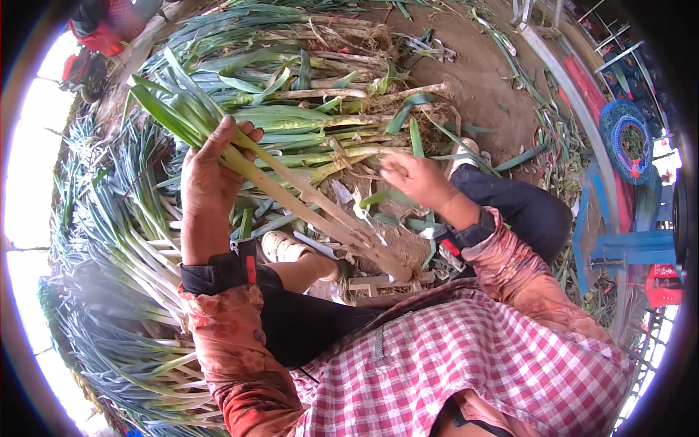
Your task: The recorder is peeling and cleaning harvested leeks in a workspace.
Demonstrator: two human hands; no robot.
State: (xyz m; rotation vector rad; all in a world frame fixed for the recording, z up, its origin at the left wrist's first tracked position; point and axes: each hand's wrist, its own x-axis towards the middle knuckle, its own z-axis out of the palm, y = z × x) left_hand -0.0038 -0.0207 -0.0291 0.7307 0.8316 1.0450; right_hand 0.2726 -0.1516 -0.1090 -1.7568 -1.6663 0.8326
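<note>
Presently left hand (207, 178) grips two leeks (306, 197).

I count two hands: left hand (207, 186), right hand (413, 180). One leek (306, 197) held. Two big leek piles: back pile (313, 95), left pile (124, 277). One blue stool (619, 244).

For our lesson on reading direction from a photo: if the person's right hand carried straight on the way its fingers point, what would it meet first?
Probably the pale stalks held in the left hand: the right hand points leftward at them, though depth is unclear.
</note>
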